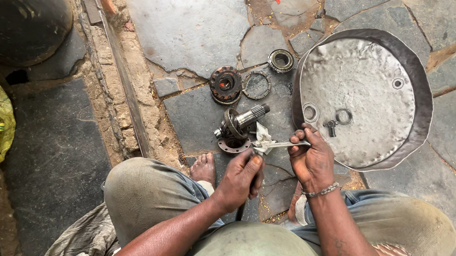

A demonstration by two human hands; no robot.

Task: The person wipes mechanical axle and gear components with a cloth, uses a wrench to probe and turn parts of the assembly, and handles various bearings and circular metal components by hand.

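Pliers with a thin silver handle are held between both hands, low in the middle of the view, just above the person's knees. Left hand is closed around the lower end of the tool, its fingers clenched on it. Right hand grips the long handle from the other side, the thumb and fingers pressed on the metal. A small piece of white cloth sits at the head of the tool.

Just beyond the hands, a splined shaft with a gear lies tilted on the stone floor, and a round flange with holes is touching it. Farther away are a dark rusty gear, a flat ring plate beside it, and a bearing. To the right stands a big dented metal pan, with a ring and a small bolt inside. A bare foot rests near the flange.
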